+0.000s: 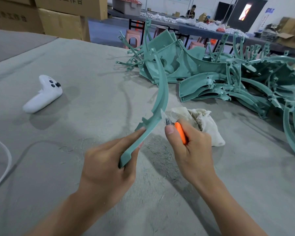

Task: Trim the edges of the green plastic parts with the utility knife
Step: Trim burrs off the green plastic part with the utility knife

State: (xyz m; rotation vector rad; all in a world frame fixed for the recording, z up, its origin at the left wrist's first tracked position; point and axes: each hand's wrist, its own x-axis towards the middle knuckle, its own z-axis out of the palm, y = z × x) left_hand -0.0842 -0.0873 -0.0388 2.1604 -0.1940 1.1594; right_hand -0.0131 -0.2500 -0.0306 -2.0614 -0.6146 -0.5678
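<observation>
left hand grips green part | right hand: utility knife alongside

Curved green part, in fingers of left hand: smooth moulded plastic, semi-matt, faint sheen on rim. Utility knife, under fingers of right hand: orange plastic handle, smooth. Blade past thumb tip I read as thin pale metal, blurred. Rag just beyond right knuckles: off-white woven cloth, frayed. Table cover beneath both hands: grey felt-like cloth, rough, matt. Pile of green parts far beyond fingertips: same plastic, slight gloss. Controller well left of left fingers: I noted white plastic, smooth.
</observation>
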